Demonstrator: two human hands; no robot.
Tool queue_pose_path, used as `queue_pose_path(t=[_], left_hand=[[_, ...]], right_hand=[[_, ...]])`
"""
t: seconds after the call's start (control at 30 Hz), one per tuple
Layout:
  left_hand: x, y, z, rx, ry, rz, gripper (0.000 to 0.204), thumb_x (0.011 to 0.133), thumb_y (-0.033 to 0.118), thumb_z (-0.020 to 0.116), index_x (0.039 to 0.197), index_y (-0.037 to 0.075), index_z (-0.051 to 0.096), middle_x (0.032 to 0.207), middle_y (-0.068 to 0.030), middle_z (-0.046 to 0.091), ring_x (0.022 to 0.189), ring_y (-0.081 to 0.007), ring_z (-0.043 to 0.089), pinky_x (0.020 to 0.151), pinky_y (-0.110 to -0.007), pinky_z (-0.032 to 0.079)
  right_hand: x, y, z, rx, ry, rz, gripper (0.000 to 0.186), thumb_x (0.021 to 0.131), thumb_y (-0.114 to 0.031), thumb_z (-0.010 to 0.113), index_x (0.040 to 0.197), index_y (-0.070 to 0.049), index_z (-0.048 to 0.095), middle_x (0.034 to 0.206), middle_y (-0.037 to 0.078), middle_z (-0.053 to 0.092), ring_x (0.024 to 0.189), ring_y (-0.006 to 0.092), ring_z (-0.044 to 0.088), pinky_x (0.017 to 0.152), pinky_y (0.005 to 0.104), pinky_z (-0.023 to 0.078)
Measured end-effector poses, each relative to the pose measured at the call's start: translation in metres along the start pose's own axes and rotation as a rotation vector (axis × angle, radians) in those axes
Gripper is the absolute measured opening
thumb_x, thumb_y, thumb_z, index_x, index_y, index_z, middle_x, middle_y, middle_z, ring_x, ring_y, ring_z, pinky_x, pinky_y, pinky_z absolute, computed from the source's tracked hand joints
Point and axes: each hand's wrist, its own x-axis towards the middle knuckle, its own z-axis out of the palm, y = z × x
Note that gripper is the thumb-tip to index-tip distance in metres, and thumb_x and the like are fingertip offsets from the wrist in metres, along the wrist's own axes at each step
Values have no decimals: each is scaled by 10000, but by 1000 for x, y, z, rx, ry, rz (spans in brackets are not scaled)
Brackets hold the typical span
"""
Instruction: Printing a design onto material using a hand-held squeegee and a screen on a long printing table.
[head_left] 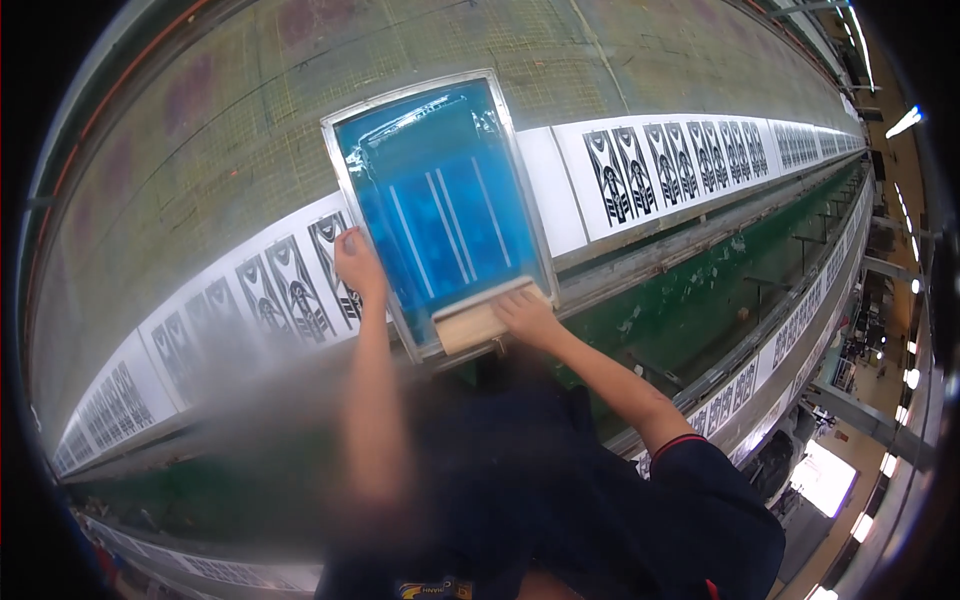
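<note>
A metal-framed printing screen point(432, 215) with blue mesh and several pale stripes lies tilted across a row of white sheets. Over its near end, my right hand point(528, 316) grips a wooden-handled squeegee point(470, 327), whose blade edge faces the mesh. Wet-looking ink glistens along the screen's far end. Beside the frame's left side is my left hand point(358, 264), its fingers curled together above a sheet with a black printed pattern point(328, 238). Whether those fingers pinch anything is too small to make out.
White sheets with black prints point(675, 165) run along the long table point(250, 130) to both sides. In front is a green strip point(690, 290) with metal rails. Another row of printed sheets point(735, 395) lies at the right behind me. A bright screen point(823, 478) glows at lower right.
</note>
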Motion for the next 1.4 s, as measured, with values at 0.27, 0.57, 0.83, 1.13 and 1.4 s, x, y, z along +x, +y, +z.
queue_pose_path(t=[0.27, 0.57, 0.83, 1.13, 1.4], left_hand=[[-26, 26, 34, 35, -28, -60, 191, 915, 113, 619, 1059, 93, 742, 732, -57, 611, 627, -169, 528, 628, -360, 423], [53, 29, 71, 303, 77, 208, 307, 985, 318, 645, 1030, 33, 752, 1157, -153, 664, 1128, -362, 589, 1007, -477, 447], [121, 98, 145, 103, -139, 513, 213, 927, 263, 701, 928, 58, 640, 927, -171, 657, 879, -404, 637, 797, -492, 503], [5, 28, 99, 132, -139, 704, 121, 864, 129, 641, 806, 27, 613, 847, -171, 546, 796, -406, 583, 709, -510, 463], [-135, -24, 4, 154, -243, 636, 84, 824, 103, 634, 811, 38, 581, 826, -155, 492, 791, -387, 540, 717, -496, 429]], right_hand=[[227, 178, -8, -57, 154, 29, 319, 841, -148, 673, 1153, -85, 688, 1182, 76, 668, 1051, 284, 666, 880, 424, 545], [354, 250, -38, 7, 42, -45, 294, 872, -361, 786, 1036, -121, 744, 1018, 81, 738, 941, 301, 748, 778, 455, 604], [326, 229, -9, 0, 205, 267, 426, 763, -424, 873, 989, -92, 729, 965, 84, 723, 928, 284, 742, 779, 425, 608], [206, 161, 17, -9, 240, 257, 455, 620, -291, 910, 970, -124, 672, 953, 39, 674, 928, 245, 722, 783, 399, 584], [68, 61, 15, 105, 181, 255, 461, 610, -221, 880, 989, -109, 643, 987, 50, 646, 1006, 253, 680, 818, 397, 566]])
